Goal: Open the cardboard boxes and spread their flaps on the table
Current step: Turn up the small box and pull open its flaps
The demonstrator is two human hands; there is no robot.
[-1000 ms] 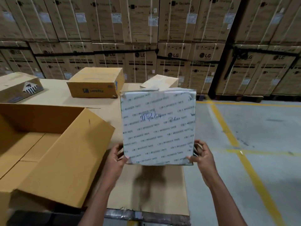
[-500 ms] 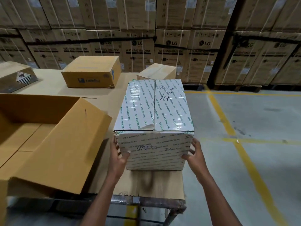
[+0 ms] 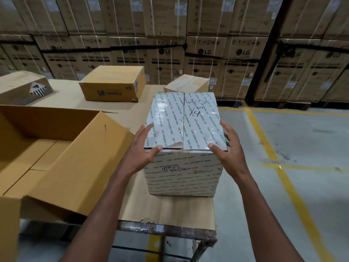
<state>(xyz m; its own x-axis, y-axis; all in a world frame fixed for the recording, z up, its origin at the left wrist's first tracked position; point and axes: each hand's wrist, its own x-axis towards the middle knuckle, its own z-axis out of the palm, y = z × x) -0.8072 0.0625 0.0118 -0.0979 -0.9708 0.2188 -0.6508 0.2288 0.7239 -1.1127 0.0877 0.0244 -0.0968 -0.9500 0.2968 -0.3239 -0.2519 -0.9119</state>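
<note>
head view, one item in hand: white taped box (image 3: 182, 146), printed all over with green "cm-1 wonder tape" lettering, standing upright on the near right corner of the cardboard-covered bench (image 3: 166, 210). top flaps closed, meeting at a centre seam; handwritten marks on the top and front face. left hand (image 3: 140, 150) at the box's near left top corner, fingers spread along the left edge, thumb pressed on the front rim of the left flap. right hand (image 3: 229, 150) at the near right top corner, fingers reaching over the right edge, thumb on the front rim of the right flap. both grips spread wide, laid against the box, not curled round it. open brown box (image 3: 56, 148) to the left, one flap spread toward the white box. closed brown box (image 3: 113, 83) farther back. small brown box (image 3: 187, 83) just behind the white one. labelled box (image 3: 22, 87) at far left. stacked washing-machine cartons (image 3: 188, 59) beyond the bench.
</note>
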